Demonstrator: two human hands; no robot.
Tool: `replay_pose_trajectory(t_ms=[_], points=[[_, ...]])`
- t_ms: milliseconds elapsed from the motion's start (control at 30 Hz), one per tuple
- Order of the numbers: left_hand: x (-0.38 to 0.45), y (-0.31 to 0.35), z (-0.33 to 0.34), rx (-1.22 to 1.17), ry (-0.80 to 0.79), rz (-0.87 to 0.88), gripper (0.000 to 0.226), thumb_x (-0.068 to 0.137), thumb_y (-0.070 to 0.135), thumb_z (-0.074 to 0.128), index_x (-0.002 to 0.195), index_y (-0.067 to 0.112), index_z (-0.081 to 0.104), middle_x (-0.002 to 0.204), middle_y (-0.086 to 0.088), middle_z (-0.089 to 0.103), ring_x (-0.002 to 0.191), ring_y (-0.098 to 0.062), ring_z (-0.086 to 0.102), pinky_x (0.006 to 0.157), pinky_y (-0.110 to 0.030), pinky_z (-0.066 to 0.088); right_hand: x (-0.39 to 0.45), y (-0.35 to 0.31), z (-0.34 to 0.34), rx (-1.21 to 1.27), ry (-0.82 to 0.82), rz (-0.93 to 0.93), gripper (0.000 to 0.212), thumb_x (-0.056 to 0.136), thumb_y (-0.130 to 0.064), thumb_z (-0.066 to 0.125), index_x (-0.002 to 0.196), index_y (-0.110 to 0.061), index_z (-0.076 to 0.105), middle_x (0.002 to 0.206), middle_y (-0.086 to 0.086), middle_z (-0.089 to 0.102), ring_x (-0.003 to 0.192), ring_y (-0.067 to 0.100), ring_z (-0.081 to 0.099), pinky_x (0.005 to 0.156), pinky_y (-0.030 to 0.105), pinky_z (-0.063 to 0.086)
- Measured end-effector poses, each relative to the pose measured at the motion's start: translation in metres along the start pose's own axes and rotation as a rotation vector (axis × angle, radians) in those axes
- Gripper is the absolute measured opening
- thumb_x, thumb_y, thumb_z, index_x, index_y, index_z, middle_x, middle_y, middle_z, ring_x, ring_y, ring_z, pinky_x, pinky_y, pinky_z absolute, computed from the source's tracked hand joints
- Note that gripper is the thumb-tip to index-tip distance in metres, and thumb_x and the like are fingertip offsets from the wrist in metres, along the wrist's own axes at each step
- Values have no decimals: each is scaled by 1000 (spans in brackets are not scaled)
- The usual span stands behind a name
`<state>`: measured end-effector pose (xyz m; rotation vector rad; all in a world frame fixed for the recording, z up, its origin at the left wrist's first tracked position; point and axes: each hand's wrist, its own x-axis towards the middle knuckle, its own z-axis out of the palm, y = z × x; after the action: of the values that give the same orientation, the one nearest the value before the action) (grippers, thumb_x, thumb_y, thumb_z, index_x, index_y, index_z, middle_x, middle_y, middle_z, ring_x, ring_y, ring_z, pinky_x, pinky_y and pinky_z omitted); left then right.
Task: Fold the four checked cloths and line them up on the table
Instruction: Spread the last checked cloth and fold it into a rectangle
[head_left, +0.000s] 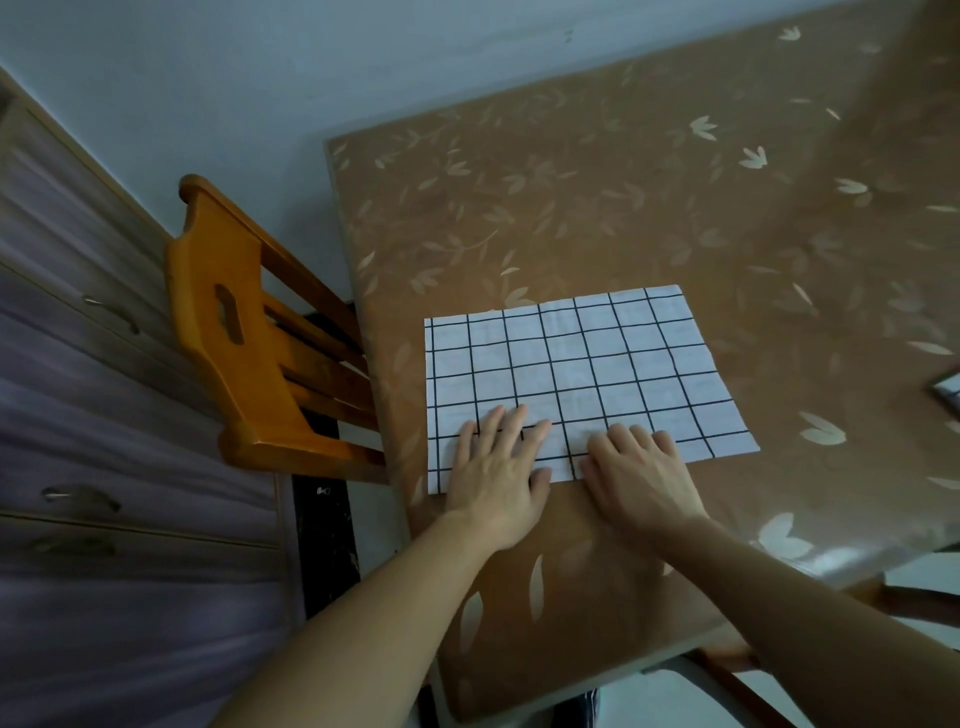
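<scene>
White cotton crossed by thin black lines: one cloth lies flat on the table, near its front left corner, and it is the only checked cloth we can see. The table wears a brown cover printed with pale leaves.

Our left hand rests palm down on the cloth's near edge, fingers straight and slightly spread, holding nothing. Our right hand lies just beside it on the same edge, also flat; its fingers bend a little at the knuckles but close on nothing. The two hands nearly touch at the middle of that edge.

We judge this to be the smoothing or creasing stage of a fold, with the cloth already a neat rectangle. Whether it is doubled over we cannot tell. The next move probably calls for pinching the near corners and carrying them to the far edge, keeping the check lines matched so the halves meet squarely.

A wooden chair stands left of the table, with drawers beyond it. A small dark object shows at the right edge, too cropped to identify.
</scene>
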<state>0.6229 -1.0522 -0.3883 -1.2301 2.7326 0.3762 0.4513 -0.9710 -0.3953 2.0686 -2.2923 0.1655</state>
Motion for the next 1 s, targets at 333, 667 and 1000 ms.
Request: replay_pose_trajectory(t_ms=[333,667,1000], points=[[-1,7,1,42,-50,-24,53,102,42,18,151,41,-3,162,3,-11,147,-22,-18,118,-49,-11,-24,76,-7,-66,-37,179,28,91,-40,40,78,-18,52,75,0,51,71,27,53,69,39,37],[1,14,-5,14,-18,-58,51,100,37,29,148,39,14,161,1,4,148,-23,-6,119,-52,-3,-29,86,-20,-45,-10,253,23,92,-33,45,77,-18,54,76,2,53,76,30,54,75,39,30],[11,45,11,-33,69,-112,50,103,43,18,152,37,7,163,3,-1,149,-22,-11,118,-51,-7,-11,8,-1,90,-85,45,14,78,-26,66,81,-16,57,78,2,54,68,26,54,63,37,39]])
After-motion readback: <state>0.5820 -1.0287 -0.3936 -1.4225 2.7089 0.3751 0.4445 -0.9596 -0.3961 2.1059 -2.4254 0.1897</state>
